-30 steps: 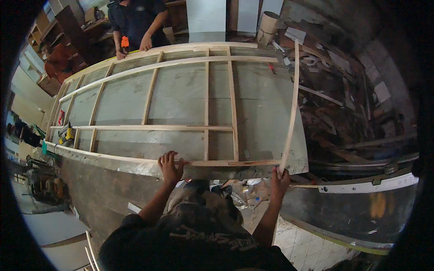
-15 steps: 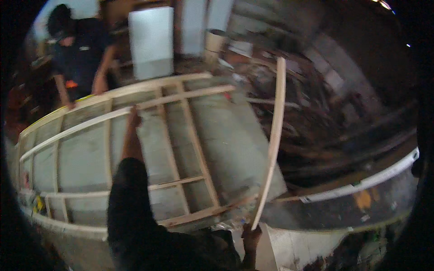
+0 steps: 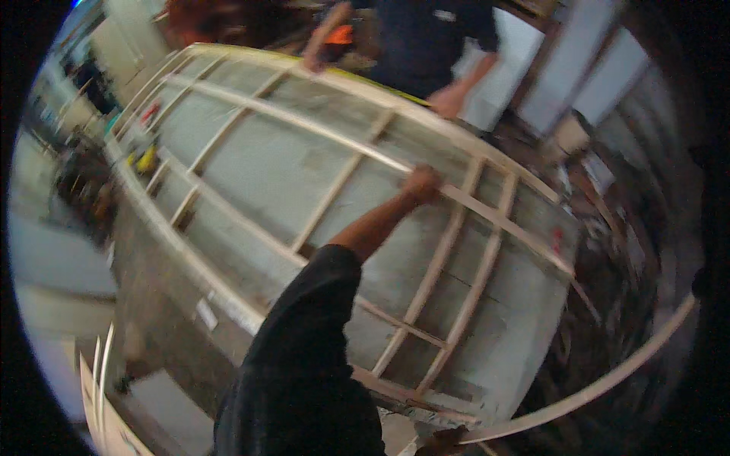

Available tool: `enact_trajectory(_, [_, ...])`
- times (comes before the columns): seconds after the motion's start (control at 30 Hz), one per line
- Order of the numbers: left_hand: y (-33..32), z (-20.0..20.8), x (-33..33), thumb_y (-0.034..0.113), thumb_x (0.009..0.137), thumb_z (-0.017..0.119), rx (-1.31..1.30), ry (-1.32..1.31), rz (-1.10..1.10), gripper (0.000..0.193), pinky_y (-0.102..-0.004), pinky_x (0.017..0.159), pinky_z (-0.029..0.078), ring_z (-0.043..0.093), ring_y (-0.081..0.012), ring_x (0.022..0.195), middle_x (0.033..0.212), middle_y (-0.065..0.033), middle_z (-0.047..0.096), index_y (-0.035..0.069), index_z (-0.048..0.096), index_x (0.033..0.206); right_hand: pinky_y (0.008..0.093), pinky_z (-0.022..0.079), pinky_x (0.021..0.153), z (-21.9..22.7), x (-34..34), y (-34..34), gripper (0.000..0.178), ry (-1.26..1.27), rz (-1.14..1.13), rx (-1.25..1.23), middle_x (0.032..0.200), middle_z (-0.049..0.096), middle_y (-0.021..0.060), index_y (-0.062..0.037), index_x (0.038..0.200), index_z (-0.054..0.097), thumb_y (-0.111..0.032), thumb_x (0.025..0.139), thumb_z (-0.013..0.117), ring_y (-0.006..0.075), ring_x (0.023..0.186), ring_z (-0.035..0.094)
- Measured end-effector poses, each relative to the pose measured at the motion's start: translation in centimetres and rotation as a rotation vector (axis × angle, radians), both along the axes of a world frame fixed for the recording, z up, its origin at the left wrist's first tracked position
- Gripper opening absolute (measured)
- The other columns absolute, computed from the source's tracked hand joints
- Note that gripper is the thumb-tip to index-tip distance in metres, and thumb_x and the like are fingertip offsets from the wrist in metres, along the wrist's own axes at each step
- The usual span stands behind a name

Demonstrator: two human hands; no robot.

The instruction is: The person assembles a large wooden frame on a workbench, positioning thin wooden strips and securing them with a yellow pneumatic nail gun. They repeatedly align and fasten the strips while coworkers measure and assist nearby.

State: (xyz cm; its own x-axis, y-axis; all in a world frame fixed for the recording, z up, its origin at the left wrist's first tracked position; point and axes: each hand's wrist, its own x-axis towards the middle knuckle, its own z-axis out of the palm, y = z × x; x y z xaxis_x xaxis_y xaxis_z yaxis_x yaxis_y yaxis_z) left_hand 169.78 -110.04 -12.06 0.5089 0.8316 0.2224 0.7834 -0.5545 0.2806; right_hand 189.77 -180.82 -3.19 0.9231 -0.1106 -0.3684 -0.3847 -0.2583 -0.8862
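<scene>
A wooden frame of pale slats (image 3: 327, 205) lies on a large grey board (image 3: 266, 175). My left hand (image 3: 423, 185) is closed round a long pale wooden strip (image 3: 304, 124) that lies lengthwise over the crosspieces. Its fingers are blurred, and they cover the strip's near end. At the lower edge my right hand (image 3: 442, 441), dark and partly cut off, grips one end of a second long wooden strip (image 3: 601, 386). That strip reaches out to the right, past the corner of the board, and looks bowed in this view.
Across the frame a person in dark clothes (image 3: 426, 45) rests both hands on its far rail, beside a yellow tape measure (image 3: 372, 82). A yellow and black tool (image 3: 144, 159) sits at the left end. Scrap wood (image 3: 608, 205) and pale panels (image 3: 566, 68) stand beyond the right side.
The view has swung left, bringing the frame's far end and the person nearer the middle. The strip in my right hand has gone from upright to slanting low rightward. My left hand stays on its strip.
</scene>
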Motion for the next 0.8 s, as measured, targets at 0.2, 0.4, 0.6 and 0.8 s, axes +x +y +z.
enact_trajectory(0.2, [-5.9,3.8,-3.9,0.046,0.075,0.071,-0.164,0.160,0.051,0.038,-0.0456,0.087,0.051,0.069,-0.0313,0.090,0.090,-0.0111,0.071,0.010,0.074,0.087,0.0348,0.042,0.065,1.9,1.3,-0.1,0.045,0.088,0.187,0.388,0.091,0.055,0.0065,-0.0068,0.121,0.055,-0.039,0.091,0.064,0.0185,0.074,0.051])
enact_trajectory(0.4, [-7.7,4.9,-4.7,0.038,0.068,0.074,-0.167,0.188,0.173,0.034,-0.0423,0.077,0.054,0.071,-0.0303,0.087,0.090,-0.0103,0.072,0.012,0.074,0.090,0.0357,0.041,0.068,3.4,1.9,-4.9,0.047,0.490,0.302,1.010,0.094,0.054,0.0066,-0.0060,0.121,0.055,-0.040,0.091,0.065,0.0183,0.077,0.049])
enact_trajectory(0.6, [-9.9,6.2,-5.2,0.034,0.065,0.076,-0.291,0.370,0.259,0.036,-0.0433,0.081,0.051,0.071,-0.0285,0.092,0.095,-0.0080,0.073,0.014,0.075,0.096,0.0294,0.040,0.042,7.7,-0.5,-3.5,0.028,-0.355,0.718,-0.139,0.066,0.050,0.0039,0.0014,0.099,0.057,-0.022,0.089,0.067,0.0140,0.048,0.045])
enact_trajectory(0.8, [-11.0,3.8,-6.9,0.033,0.068,0.074,-0.153,0.410,0.304,0.036,-0.0454,0.082,0.050,0.070,-0.0276,0.094,0.097,-0.0066,0.073,0.016,0.075,0.099,0.0300,0.043,0.046,6.9,-0.1,-2.1,0.030,-0.520,0.763,-0.060,0.066,0.051,0.0041,0.0022,0.100,0.056,-0.023,0.089,0.068,0.0148,0.049,0.047])
